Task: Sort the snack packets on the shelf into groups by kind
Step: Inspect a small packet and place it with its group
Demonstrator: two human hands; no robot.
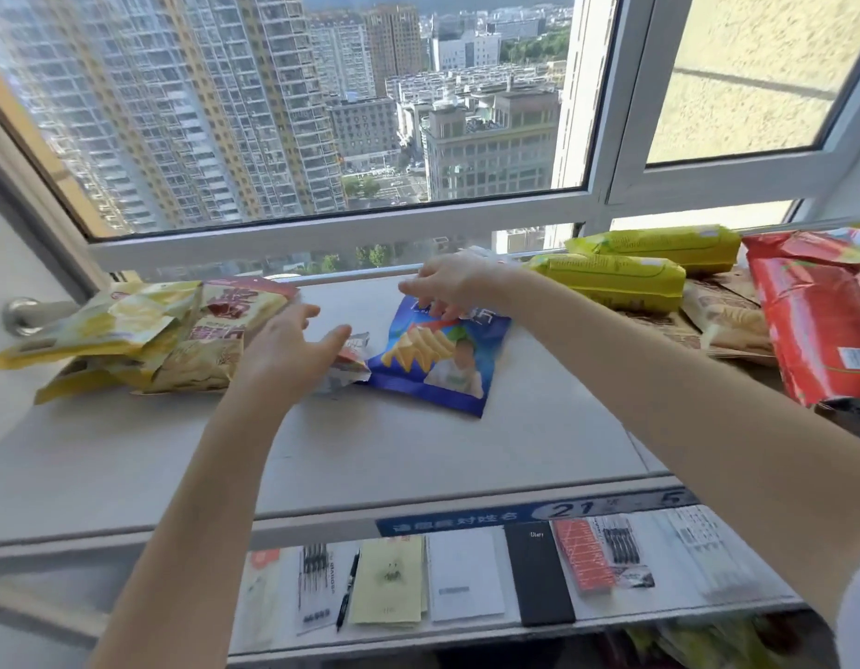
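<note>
A blue chip packet lies in the middle of the grey shelf. My right hand hovers over its top edge, fingers loosely curled and touching or just above it. A small crumpled red and white packet lies left of the blue one. My left hand is open, fingers spread, right beside that small packet. A heap of yellow chip packets sits at the left. Two yellow-green packets lie at the back right, with red packets at the far right.
Window frame runs along the shelf's back edge. A beige packet lies between the green and red ones. A lower shelf holds notebooks, pens and stationery. A round metal knob sticks out at the far left.
</note>
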